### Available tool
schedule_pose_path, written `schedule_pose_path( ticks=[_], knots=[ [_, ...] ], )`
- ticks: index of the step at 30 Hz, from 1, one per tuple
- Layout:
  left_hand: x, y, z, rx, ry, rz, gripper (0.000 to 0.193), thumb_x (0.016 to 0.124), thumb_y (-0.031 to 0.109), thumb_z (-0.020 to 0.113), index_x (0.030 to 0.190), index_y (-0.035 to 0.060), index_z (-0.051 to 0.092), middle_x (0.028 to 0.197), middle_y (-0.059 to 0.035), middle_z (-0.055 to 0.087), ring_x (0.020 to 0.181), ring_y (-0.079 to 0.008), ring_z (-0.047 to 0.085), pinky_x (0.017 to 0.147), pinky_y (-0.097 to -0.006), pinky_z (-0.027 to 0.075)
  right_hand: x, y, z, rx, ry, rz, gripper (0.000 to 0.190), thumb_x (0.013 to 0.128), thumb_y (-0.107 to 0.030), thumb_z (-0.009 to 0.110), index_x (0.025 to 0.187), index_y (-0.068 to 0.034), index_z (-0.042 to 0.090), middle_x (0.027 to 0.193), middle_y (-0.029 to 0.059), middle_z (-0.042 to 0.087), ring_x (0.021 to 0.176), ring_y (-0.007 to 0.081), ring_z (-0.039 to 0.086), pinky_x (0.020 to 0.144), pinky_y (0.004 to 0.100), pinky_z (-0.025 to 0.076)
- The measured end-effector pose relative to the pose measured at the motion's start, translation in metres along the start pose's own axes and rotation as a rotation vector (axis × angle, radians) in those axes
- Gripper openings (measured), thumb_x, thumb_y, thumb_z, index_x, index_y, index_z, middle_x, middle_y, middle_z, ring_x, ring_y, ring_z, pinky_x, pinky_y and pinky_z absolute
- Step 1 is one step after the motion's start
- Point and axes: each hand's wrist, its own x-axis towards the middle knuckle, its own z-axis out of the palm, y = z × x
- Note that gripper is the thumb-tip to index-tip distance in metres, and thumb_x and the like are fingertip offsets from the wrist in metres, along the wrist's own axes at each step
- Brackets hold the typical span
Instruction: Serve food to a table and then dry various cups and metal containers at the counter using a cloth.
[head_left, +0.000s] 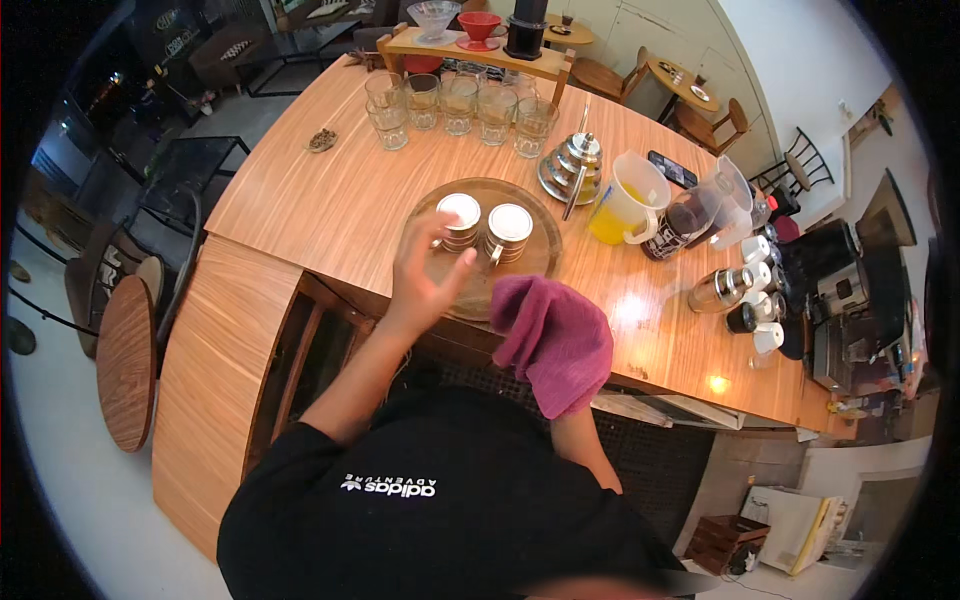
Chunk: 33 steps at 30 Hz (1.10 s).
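Two metal-banded cups with white tops, a left cup (458, 214) and a right cup (510, 225), stand side by side on a round wooden tray (540, 262). My left hand (421, 281) is raised over the tray's left side, thumb and fingers apart. It holds nothing, and its fingers partly hide the left cup; whether they touch it is unclear. A purple cloth (559, 341) is bunched over my right hand at the counter's front edge. That hand's fingers are hidden in the cloth; only the wrist (574, 427) and forearm show below.
Several clear glasses (459, 105) stand behind the tray. To the right are a steel gooseneck kettle (574, 169), a pitcher of yellow liquid (626, 202) and a jug of dark liquid (679, 225). Farther right are several small jars (757, 277). A dripper stand (480, 56) spans the back.
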Motion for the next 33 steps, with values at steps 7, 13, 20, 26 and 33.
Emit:
schedule_pose_path(
  ticks=[7, 13, 20, 26, 33],
  knots=[
    [0.005, -0.102, 0.014, -0.031, -0.106, -0.401, 0.105, 0.072, 0.040, 0.088, 0.149, 0.0020, 0.027, 0.148, -0.0220, 0.042, 0.139, -0.0395, 0.040, 0.111, -0.0476, 0.039, -0.023, -0.035, 0.015, -0.307, -0.159, -0.059, 0.035, 0.094, -0.015, 0.062, 0.128, -0.006, 0.057, 0.124, 0.0114, 0.062, 0.113, 0.0207, 0.060, 0.096, 0.0311, 0.049],
    [0.006, -0.136, 0.027, -0.163, -0.317, -0.422, 0.094, 0.070, 0.033, 0.089, 0.143, 0.0014, 0.039, 0.136, -0.0218, 0.054, 0.129, -0.0369, 0.051, 0.107, -0.0440, 0.042, -0.030, -0.056, 0.042, -0.327, -0.118, 0.001, 0.034, 0.094, -0.015, 0.062, 0.126, -0.007, 0.058, 0.123, 0.0115, 0.062, 0.114, 0.0206, 0.060, 0.097, 0.0317, 0.048],
    [0.008, -0.146, 0.023, -0.284, -0.338, -0.371, 0.077, 0.069, 0.026, 0.090, 0.131, 0.0002, 0.052, 0.126, -0.0182, 0.063, 0.118, -0.0313, 0.061, 0.100, -0.0414, 0.049, -0.023, -0.070, 0.093, -0.254, 0.000, 0.053, 0.033, 0.093, -0.016, 0.062, 0.124, -0.007, 0.059, 0.122, 0.0116, 0.062, 0.114, 0.0204, 0.059, 0.098, 0.0325, 0.047],
    [0.034, -0.107, -0.011, -0.668, -0.406, -0.452, 0.081, 0.067, 0.024, 0.092, 0.133, 0.0004, 0.051, 0.127, -0.0136, 0.061, 0.121, -0.0235, 0.060, 0.103, -0.0385, 0.048, -0.049, -0.079, 0.096, -0.166, 0.113, 0.070, 0.032, 0.092, -0.017, 0.063, 0.122, -0.007, 0.060, 0.121, 0.0117, 0.063, 0.114, 0.0203, 0.059, 0.099, 0.0332, 0.047],
    [0.052, -0.031, -0.012, -0.741, -0.621, -0.246, 0.074, 0.070, 0.011, 0.087, 0.134, 0.0040, 0.052, 0.124, -0.0105, 0.064, 0.117, -0.0196, 0.062, 0.100, -0.0354, 0.049, -0.037, -0.083, 0.098, -0.078, 0.290, 0.067, 0.031, 0.092, -0.018, 0.063, 0.120, -0.008, 0.061, 0.119, 0.0118, 0.063, 0.115, 0.0201, 0.059, 0.100, 0.0339, 0.046]
  ],
)
